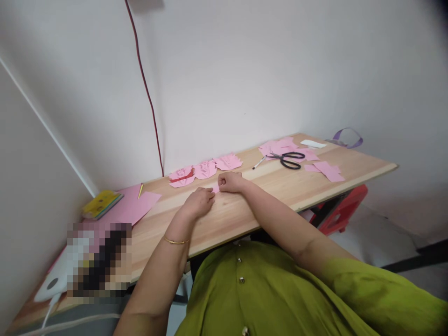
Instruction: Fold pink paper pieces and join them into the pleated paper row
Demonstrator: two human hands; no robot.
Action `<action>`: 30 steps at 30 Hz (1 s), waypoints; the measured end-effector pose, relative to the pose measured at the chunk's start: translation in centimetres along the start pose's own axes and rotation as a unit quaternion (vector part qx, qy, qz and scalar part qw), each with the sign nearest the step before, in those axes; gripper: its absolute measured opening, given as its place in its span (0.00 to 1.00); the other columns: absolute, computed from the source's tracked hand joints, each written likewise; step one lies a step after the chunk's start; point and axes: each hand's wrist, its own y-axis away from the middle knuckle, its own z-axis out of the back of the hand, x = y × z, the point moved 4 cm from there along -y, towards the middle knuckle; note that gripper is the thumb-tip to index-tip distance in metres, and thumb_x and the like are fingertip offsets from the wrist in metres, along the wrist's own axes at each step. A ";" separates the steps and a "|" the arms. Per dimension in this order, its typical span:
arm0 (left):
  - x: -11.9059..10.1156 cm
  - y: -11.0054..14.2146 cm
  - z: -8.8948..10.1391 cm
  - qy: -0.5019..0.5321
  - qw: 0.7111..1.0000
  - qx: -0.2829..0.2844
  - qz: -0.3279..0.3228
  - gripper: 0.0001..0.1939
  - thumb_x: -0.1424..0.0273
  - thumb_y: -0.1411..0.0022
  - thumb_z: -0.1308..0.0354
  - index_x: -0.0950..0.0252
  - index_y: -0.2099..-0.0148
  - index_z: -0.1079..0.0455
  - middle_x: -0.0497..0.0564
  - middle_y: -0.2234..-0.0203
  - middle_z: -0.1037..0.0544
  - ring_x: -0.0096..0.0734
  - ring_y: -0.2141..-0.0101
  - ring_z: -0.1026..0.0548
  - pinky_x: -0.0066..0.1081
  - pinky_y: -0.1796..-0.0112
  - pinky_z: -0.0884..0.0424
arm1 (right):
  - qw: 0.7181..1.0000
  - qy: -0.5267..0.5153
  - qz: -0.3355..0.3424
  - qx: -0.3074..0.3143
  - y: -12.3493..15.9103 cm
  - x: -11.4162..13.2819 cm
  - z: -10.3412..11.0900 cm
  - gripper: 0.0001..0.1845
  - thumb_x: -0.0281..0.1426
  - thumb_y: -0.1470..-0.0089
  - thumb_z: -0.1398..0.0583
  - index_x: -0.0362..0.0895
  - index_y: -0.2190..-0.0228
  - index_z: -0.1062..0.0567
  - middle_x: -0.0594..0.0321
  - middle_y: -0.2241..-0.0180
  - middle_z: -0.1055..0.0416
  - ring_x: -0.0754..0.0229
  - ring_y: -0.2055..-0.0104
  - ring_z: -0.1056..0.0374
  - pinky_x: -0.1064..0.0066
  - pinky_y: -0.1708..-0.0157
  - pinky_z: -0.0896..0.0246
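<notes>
A small piece of pink paper [216,187] lies on the table between my hands, mostly covered by them. My left hand [200,202] has its fingers pressed together on the paper's left end. At the other end my right hand [229,182] is curled, with its fingertips pinched on the paper. Just behind them, along the wall, sit three pink paper cutouts with jagged edges [206,170]; the leftmost carries a red strip [182,177].
Black-handled scissors [290,160] and a marker [259,162] lie by pink paper scraps [327,171] on the right. A white strip [313,143] and purple ribbon loop [350,135] are beyond. Leftward are a large pink sheet [131,205], yellow pencil [140,190], yellow booklet [101,203] and white power strip [59,275].
</notes>
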 end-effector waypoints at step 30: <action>1.4 0.0 0.0 0.058 0.998 0.018 -0.003 0.16 0.68 0.36 0.51 0.63 0.56 0.22 0.55 0.49 0.24 0.40 0.49 0.28 0.36 0.46 0.35 | 0.998 0.026 -0.027 0.054 0.1 -0.2 0.2 0.09 0.34 0.56 0.39 0.50 0.68 0.25 0.64 0.61 0.24 0.51 0.51 0.34 0.58 0.51 0.48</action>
